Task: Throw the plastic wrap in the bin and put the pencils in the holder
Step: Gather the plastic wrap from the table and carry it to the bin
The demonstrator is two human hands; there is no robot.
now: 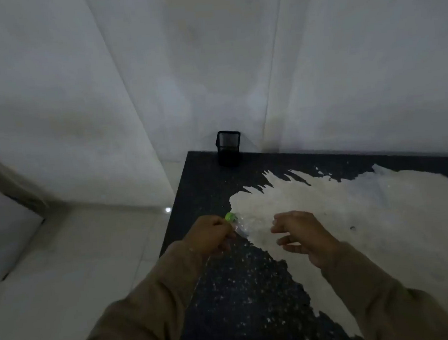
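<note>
crumpled clear plastic wrap with a green bit at its top, pinched in the left hand, fist closed, over the near-left edge of the dark speckled counter. right hand beside it, apart, fingers loosely spread, holding nothing. black mesh square pencil holder at far corner against the white wall. dim, blurred; pencils not made out.

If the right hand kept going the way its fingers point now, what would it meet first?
Probably the clear plastic wrap held by the left hand: the right hand, open, points left toward it. Depth is unclear.
</note>
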